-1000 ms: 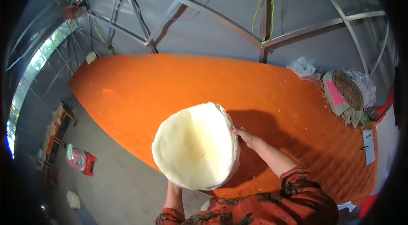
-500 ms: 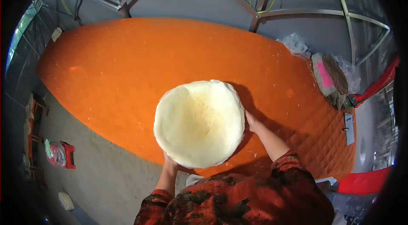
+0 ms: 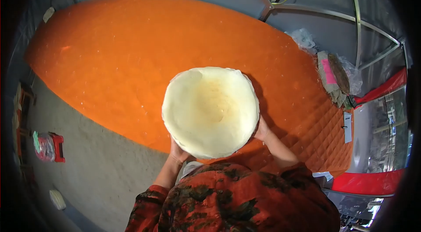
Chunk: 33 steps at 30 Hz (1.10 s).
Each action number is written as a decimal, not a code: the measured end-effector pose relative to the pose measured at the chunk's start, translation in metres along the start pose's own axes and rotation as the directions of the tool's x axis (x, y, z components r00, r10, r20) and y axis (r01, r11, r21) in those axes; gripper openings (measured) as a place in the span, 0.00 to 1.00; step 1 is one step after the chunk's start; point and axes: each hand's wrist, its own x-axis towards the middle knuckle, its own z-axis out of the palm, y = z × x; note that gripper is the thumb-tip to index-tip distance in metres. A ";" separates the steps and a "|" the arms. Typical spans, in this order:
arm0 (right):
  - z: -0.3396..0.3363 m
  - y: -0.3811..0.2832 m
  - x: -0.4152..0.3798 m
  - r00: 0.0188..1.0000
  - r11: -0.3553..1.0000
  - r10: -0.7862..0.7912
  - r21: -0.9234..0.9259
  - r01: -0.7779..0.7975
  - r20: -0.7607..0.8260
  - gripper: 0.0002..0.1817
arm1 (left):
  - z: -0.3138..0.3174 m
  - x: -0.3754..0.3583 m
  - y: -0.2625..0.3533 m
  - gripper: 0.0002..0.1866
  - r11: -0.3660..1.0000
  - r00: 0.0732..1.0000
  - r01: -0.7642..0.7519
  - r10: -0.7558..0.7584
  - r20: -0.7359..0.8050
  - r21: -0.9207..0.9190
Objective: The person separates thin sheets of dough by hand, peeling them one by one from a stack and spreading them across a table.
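Observation:
A cream-coloured, bowl-shaped thing with a thick, uneven rim is held up in front of me, its hollow side facing me. I cannot make out its material. At its lower left edge my left hand grips it, fingers mostly hidden under the rim. My right hand holds it at the right side, fingers largely tucked behind. Below and beyond it spreads an orange quilted cover, on which its shadow falls.
At the right edge lie a grey bundle with a pink patch, a dark oval piece and clear plastic. Metal bars run along the back wall. A red stool stands on the grey floor at left.
The view has shifted a little, so the surroundings sit higher and further left. Both hands keep their hold on the bowl-shaped thing, which appears slightly higher and to the right.

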 end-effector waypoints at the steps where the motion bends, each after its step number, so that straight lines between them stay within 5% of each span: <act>1: -0.002 0.005 -0.006 0.999 0.999 0.034 0.040 -0.034 0.004 0.44 | -0.013 0.005 -0.002 0.47 0.998 0.999 -0.030 0.032 -0.034 0.056; 11: 0.019 0.018 -0.031 0.999 0.999 0.035 0.020 -0.035 -0.012 0.46 | -0.019 -0.013 0.000 0.52 0.994 0.992 0.094 -0.090 0.088 -0.045; 19: 0.024 0.022 -0.054 0.996 0.983 0.066 0.167 -0.074 0.052 0.46 | -0.035 -0.022 0.008 0.52 0.983 0.980 0.154 -0.165 0.108 0.097; 23: 0.024 0.037 -0.046 0.998 0.998 -0.051 -0.040 0.050 -0.027 0.44 | -0.028 -0.027 -0.005 0.52 0.983 0.980 0.174 -0.179 0.088 0.059; 26: 0.038 0.047 -0.052 0.985 0.980 -0.153 0.144 0.141 0.075 0.43 | -0.023 -0.032 -0.004 0.48 0.983 0.968 0.184 -0.179 0.174 -0.017; 33: 0.052 0.068 -0.056 0.987 0.973 -0.159 0.172 0.155 0.012 0.47 | -0.027 -0.032 -0.008 0.46 0.974 0.959 0.220 -0.204 0.196 -0.064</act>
